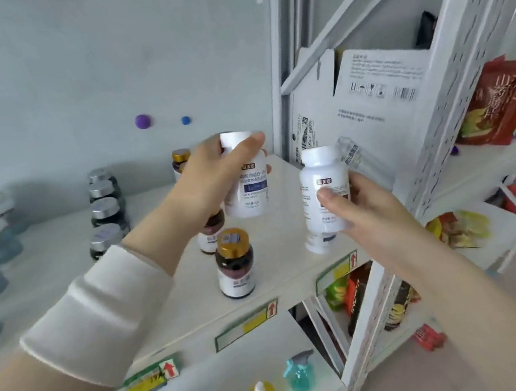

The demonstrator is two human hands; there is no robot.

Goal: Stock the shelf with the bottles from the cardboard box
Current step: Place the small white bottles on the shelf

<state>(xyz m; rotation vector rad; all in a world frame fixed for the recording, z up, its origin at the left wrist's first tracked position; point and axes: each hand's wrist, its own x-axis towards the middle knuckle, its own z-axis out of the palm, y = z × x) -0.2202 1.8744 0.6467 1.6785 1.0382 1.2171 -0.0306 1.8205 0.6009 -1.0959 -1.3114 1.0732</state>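
Left hand (205,182): fingers curled round white bottle (251,193). Right hand (370,210), at its 3 o'clock, grips second white bottle (318,174) likewise.

The shelf (290,250) lies bare between the line of amber bottles (235,264) and the standing white bottle (317,245) near its front edge, a lane open back toward the wall. Left of the amber bottles, more bare board reaches to the row of silver-capped jars (106,208). On the right, the upright (277,78) and the cardboard box (371,121) close off that side.
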